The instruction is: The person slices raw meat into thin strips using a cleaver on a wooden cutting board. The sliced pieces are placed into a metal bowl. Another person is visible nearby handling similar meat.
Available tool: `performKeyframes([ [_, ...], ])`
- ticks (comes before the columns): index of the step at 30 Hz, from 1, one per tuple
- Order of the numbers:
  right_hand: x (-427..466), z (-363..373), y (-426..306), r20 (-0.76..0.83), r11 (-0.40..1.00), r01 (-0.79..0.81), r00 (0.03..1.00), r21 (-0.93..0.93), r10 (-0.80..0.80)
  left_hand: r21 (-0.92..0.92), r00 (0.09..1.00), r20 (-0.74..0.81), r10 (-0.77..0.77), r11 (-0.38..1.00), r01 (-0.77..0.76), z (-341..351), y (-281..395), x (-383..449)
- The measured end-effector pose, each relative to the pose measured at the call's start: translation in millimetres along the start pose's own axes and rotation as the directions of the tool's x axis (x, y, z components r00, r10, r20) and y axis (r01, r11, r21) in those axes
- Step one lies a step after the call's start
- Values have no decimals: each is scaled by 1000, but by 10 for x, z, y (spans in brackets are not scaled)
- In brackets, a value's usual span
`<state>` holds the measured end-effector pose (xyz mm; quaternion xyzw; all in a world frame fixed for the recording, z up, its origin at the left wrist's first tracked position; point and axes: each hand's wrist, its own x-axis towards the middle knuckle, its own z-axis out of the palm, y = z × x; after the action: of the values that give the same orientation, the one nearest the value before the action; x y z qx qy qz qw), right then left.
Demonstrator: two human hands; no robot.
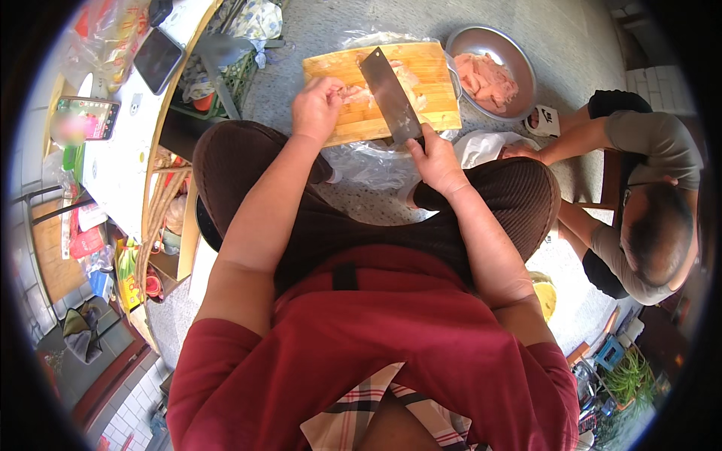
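A wooden cutting board [443, 110] lies in front of my knees, over clear plastic film [372, 169]. My right hand [440, 160] is shut around the handle of a broad-bladed cleaver [389, 96]. Its dark blade slants across the middle of the board, with wet bits stuck near the handle end. On the board's left side, my left hand [317, 110] pinches the end of a strip of raw pale-pink meat [356, 94]. More raw meat [407, 76] lies right of the blade, partly hidden by it. Beyond the board's right edge, a metal bowl [522, 62] holds cut meat pieces [488, 82].
Another person [654, 152] sits at the right, a hand [522, 152] by a white plastic bag [479, 147]. To the left stands a white-topped table [121, 186] bearing two phones [159, 61]. A green crate [237, 82] sits beyond my left knee.
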<state>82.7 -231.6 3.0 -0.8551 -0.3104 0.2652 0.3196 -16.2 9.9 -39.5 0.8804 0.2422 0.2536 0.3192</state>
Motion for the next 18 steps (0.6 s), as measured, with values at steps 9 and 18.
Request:
performKeyframes([
  [9, 47, 92, 168, -59, 994, 89, 995, 57, -86, 204, 956, 109, 271, 936, -288, 242, 148, 37],
  [18, 59, 113, 108, 13, 994, -75, 997, 80, 75, 166, 988, 43, 147, 974, -152, 226, 171, -63],
])
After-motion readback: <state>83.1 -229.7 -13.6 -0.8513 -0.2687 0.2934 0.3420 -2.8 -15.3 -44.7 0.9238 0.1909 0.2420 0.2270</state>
